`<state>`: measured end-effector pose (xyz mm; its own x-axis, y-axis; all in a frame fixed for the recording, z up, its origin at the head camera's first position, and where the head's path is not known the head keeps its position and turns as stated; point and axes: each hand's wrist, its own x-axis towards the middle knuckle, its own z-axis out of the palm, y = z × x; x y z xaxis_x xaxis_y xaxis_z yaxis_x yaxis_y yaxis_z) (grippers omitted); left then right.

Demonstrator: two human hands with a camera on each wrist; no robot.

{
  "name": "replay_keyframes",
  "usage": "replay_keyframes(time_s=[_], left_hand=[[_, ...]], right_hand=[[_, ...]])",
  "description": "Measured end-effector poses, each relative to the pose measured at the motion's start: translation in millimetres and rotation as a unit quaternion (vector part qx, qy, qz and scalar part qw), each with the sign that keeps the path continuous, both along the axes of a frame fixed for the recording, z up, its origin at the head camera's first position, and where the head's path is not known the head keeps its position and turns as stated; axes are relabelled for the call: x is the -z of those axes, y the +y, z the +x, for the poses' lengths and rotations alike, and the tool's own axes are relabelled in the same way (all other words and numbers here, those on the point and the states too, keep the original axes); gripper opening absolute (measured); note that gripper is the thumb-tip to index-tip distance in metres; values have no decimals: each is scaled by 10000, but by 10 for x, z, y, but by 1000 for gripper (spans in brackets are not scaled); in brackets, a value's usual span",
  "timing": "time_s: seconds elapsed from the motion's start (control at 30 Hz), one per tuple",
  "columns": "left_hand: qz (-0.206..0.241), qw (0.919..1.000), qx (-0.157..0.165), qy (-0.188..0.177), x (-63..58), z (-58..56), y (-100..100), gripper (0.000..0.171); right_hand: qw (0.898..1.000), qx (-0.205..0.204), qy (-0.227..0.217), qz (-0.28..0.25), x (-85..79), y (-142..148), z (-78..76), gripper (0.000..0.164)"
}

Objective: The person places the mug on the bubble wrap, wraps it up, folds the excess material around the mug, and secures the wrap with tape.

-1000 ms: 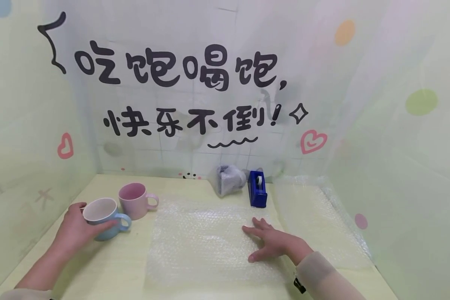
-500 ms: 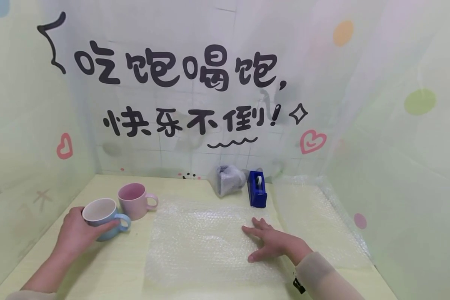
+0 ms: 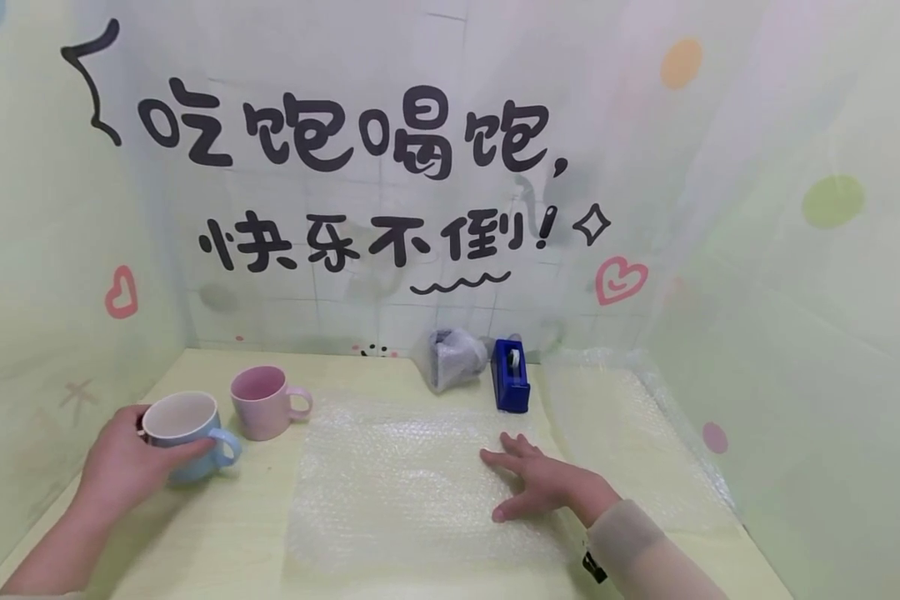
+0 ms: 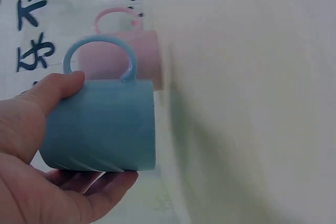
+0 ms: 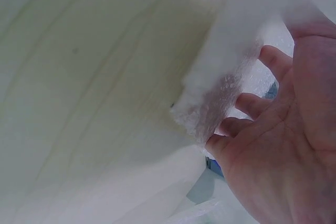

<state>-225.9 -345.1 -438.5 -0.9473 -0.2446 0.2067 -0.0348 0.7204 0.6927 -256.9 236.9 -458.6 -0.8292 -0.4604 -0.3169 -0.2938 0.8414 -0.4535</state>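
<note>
My left hand [image 3: 120, 462] grips a light blue mug [image 4: 102, 124] around its side, the thumb lying near the handle. The mug is upright with its white inside showing, and in the left wrist view a shadow lies on the table apart from its base. Just beyond it stands a pink mug [image 3: 258, 417], handle to the right. With fingers spread, my right hand [image 3: 540, 483] rests on the right part of a flat bubble wrap sheet [image 3: 390, 500]. The right wrist view shows those fingertips at the sheet's edge [image 5: 210, 108].
At the back stand a wrapped bundle [image 3: 456, 358] and a blue tape dispenser [image 3: 512, 379]. More bubble wrap [image 3: 630, 442] lies on the right of the table [image 3: 210, 550]. Printed sheeting [image 3: 810, 350] encloses the back and both sides.
My left hand has shifted the blue mug slightly to the left and up, away from the pink mug. The right hand stays on the bubble wrap. The head view has turned a little.
</note>
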Motion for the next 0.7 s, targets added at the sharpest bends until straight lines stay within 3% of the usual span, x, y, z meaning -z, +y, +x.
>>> replay_keyframes(time_s=[0.2,0.37,0.53,0.7], left_hand=[[69,9998,182,32,-512,118,94,105],[124,9977,671,52,-881,69,412,105],[422,9848,1682,64,-1081,-95,945,98],[684,9653,2518,-88,-1110,-285,1549,93]], right_hand=[[9999,59,-81,-14,4,-10,-4,98],[9999,73,-116,-8,10,15,-25,97],[9999,67,-159,-11,9,12,-33,98],[9998,85,-185,-41,2,-12,-15,98]])
